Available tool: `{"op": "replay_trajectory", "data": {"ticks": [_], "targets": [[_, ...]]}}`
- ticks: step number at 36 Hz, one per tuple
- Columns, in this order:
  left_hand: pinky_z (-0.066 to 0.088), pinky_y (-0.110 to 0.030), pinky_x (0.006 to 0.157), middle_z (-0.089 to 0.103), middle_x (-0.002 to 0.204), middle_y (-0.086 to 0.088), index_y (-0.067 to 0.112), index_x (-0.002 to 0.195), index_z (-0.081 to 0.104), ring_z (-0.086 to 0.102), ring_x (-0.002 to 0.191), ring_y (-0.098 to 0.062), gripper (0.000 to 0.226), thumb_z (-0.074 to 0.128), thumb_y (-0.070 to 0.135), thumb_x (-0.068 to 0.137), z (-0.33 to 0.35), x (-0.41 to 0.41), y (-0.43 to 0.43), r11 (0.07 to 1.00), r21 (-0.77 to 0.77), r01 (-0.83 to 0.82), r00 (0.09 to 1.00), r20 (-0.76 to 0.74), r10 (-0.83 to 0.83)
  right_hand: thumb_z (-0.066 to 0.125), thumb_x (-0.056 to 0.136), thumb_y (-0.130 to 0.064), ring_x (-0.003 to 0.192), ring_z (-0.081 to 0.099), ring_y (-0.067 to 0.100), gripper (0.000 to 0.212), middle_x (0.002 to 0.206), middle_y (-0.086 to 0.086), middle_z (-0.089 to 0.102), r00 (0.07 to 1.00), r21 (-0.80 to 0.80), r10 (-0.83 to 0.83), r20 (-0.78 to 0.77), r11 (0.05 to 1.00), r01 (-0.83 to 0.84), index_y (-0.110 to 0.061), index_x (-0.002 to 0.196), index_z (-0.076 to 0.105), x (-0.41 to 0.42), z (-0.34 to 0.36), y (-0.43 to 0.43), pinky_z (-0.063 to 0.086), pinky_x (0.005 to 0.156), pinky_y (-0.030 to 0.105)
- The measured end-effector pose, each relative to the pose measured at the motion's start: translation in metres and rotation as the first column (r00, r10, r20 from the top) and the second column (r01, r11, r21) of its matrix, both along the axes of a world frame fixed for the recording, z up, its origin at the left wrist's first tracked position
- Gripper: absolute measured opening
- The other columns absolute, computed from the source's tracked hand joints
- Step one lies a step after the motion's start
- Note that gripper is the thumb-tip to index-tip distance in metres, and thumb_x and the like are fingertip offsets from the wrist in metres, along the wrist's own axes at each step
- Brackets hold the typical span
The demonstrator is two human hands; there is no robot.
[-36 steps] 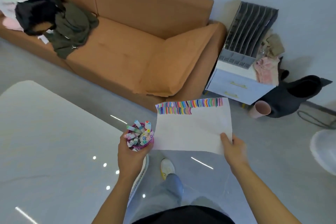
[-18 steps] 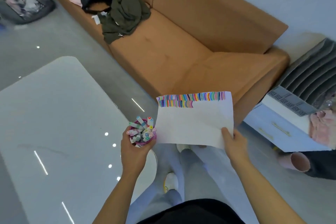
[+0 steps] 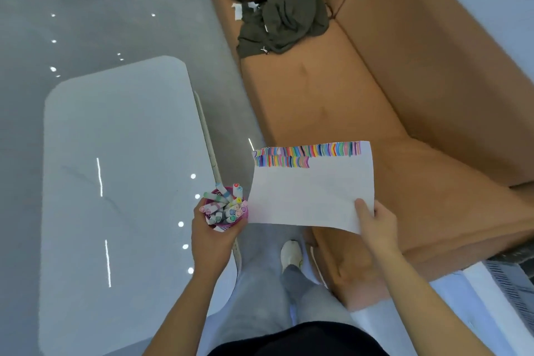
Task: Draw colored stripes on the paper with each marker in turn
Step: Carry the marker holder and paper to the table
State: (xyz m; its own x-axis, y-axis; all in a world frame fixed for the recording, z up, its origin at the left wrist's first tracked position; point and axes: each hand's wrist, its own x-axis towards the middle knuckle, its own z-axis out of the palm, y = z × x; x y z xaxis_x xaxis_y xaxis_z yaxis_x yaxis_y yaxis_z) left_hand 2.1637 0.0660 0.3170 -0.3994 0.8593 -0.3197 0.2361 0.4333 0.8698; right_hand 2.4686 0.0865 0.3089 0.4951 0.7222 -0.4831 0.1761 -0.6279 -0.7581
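A white paper (image 3: 312, 196) is held in the air over the gap between table and sofa; two rows of short colored stripes run along its far edge. My right hand (image 3: 375, 222) pinches its near right corner, thumb on top. My left hand (image 3: 212, 237) grips a pink cup (image 3: 239, 218) packed with several capped markers (image 3: 224, 206), just left of the paper and above the table's right edge.
A glossy white table (image 3: 115, 167) lies to the left. An orange sofa (image 3: 390, 95) runs along the right, with dark clothes (image 3: 283, 17) piled at its far end. My legs and a white shoe (image 3: 290, 251) stand between the two. A white cabinet (image 3: 491, 283) is at the lower right.
The view has swung left: the sofa has slid right and the table has come in front of me. Both hands keep their hold on the cup and the paper.
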Motion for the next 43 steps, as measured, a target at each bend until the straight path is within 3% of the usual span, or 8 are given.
{"op": "replay_trajectory", "data": {"ticks": [4,7,14,19,27,40,43], "targets": [[0.05,-0.004,0.07,0.063,0.107,0.033,0.057,0.11,0.048,0.062,0.1,0.011,0.067,0.093,0.034,0.066,0.004,0.002,0.016,0.998,-0.005,-0.065,0.998,-0.026,0.064,0.061,0.099,-0.027,0.083,0.062,0.022,0.019,0.09,0.006,0.07,0.997,0.002,0.063,-0.032,0.998,-0.063,-0.014,0.087,0.069,-0.001,0.0,0.034,0.051,0.077,0.039],[0.05,-0.004,0.071,0.062,0.106,0.036,0.053,0.112,0.049,0.063,0.099,0.01,0.067,0.093,0.032,0.066,0.007,0.001,0.028,0.994,-0.005,-0.105,0.994,-0.025,0.105,0.06,0.1,-0.026,0.084,0.065,0.021,0.018,0.092,0.003,0.072,0.992,0.004,0.111,-0.058,0.994,-0.11,-0.019,0.086,0.069,-0.008,0.004,0.056,0.052,0.078,0.038],[0.051,-0.009,0.072,0.066,0.113,0.021,0.042,0.121,0.051,0.066,0.1,0.002,0.071,0.094,0.03,0.065,0.002,-0.011,0.057,0.977,-0.019,-0.212,0.977,-0.011,0.212,0.059,0.1,-0.024,0.071,0.057,0.014,0.024,0.08,0.0,0.065,0.977,0.024,0.192,-0.093,0.981,-0.19,-0.007,0.087,0.068,-0.038,0.005,0.107,0.043,0.061,0.029],[0.05,-0.017,0.078,0.066,0.113,0.022,0.05,0.115,0.05,0.066,0.099,0.003,0.068,0.094,0.034,0.066,-0.006,-0.034,0.088,0.961,-0.024,-0.275,0.961,0.009,0.275,0.06,0.1,-0.023,0.074,0.059,0.015,0.022,0.082,0.002,0.069,0.975,0.021,0.201,-0.1,0.98,-0.2,-0.009,0.088,0.071,-0.064,-0.004,0.148,0.045,0.065,0.032],[0.054,-0.025,0.083,0.068,0.116,0.015,0.038,0.122,0.053,0.068,0.1,-0.002,0.07,0.094,0.028,0.066,-0.016,-0.103,0.136,0.93,-0.035,-0.366,0.929,0.044,0.367,0.06,0.101,-0.022,0.073,0.054,0.017,0.027,0.08,0.005,0.064,0.945,-0.012,0.317,-0.08,0.948,-0.319,0.0,0.088,0.068,-0.132,-0.013,0.225,0.042,0.065,0.032],[0.052,-0.016,0.075,0.068,0.113,0.016,0.038,0.12,0.052,0.068,0.098,-0.001,0.068,0.093,0.03,0.067,-0.012,-0.197,0.164,0.816,-0.035,-0.577,0.816,0.008,0.578,0.06,0.099,-0.024,0.07,0.056,0.012,0.022,0.078,-0.001,0.065,0.823,-0.049,0.564,-0.058,0.822,-0.567,-0.009,0.086,0.069,-0.259,-0.01,0.313,0.043,0.063,0.031],[0.05,-0.008,0.071,0.067,0.112,0.019,0.041,0.119,0.051,0.067,0.097,0.001,0.068,0.093,0.031,0.067,-0.012,-0.204,0.163,0.77,-0.054,-0.636,0.77,0.016,0.638,0.059,0.099,-0.024,0.07,0.054,0.013,0.022,0.079,-0.001,0.064,0.776,-0.056,0.63,-0.042,0.774,-0.631,-0.009,0.087,0.069,-0.282,-0.009,0.331,0.043,0.063,0.031]]}}
